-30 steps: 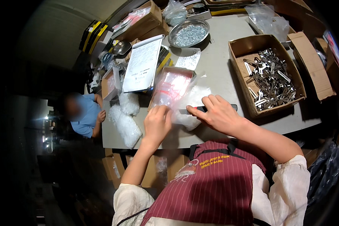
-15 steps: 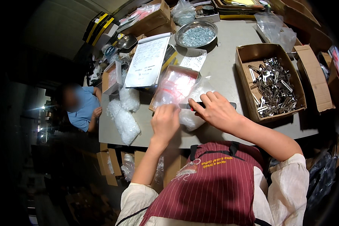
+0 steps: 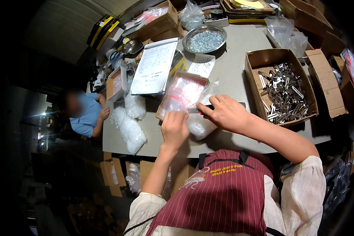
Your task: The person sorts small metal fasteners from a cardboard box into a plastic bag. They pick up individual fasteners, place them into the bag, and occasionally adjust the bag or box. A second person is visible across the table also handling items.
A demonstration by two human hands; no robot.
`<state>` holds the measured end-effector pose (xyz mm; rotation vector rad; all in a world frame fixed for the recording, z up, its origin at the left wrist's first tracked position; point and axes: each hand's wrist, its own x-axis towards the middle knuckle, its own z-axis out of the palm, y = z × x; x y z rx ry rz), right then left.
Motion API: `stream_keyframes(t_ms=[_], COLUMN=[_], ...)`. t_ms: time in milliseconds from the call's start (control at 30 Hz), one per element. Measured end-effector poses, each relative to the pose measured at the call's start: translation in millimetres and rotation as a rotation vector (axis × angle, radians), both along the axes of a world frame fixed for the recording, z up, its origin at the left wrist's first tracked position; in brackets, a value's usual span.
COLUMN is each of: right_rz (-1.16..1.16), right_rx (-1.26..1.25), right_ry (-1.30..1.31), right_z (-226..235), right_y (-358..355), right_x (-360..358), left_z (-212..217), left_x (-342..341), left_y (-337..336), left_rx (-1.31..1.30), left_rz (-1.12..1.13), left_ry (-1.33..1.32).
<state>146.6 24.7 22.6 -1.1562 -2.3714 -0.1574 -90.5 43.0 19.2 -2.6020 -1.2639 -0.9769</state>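
My right hand (image 3: 227, 113) is closed around a black-handled cutter knife (image 3: 243, 105) with a bit of red on it. Its blade points left, toward my left hand (image 3: 174, 129). The fingers of my left hand are pinched together at a clear plastic bag, though their tips are partly hidden. Just beyond them, a small cardboard box (image 3: 160, 112) holds clear bags with pinkish-red edges (image 3: 181, 91). A clear plastic bag with whitish contents (image 3: 200, 126) lies below the knife, between my hands.
To the right stands a carton (image 3: 252, 84) of metal clips. A metal bowl (image 3: 186, 44) of small silvery parts sits at the back. Paper sheets (image 3: 153, 67) and filled bags (image 3: 130, 131) lie left. A person in blue (image 3: 84, 118) is beyond the table's left edge.
Both hands keep nearly the same place and grip. My left hand has dropped slightly, and the whole view has shifted a little.
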Motion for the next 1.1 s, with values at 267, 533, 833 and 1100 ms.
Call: stream_keyframes(t_ms=[267, 533, 833, 1100], right_rz=[-0.228, -0.235, -0.173, -0.298], right_rx=[-0.201, -0.024, -0.071, -0.451], right_ry=[-0.096, -0.154, 0.329, 0.699], right_z=[7.6, 25.5, 35.6, 18.0], right_y=[34.5, 32.6, 11.2, 31.3], right_x=[39.6, 84.0, 81.7, 64.2], left_z=[-2.0, -3.9, 41.9, 32.5], left_x=[-0.8, -0.3, 49.6, 52.0], left_y=[-8.7, -13.6, 1.3, 33.9], left_rx=[0.013, -0.002, -0.067, -0.294], left_rz=[0.001, 0.017, -0.005, -0.007], left_ry=[-0.005, -0.036, 0.009, -0.247])
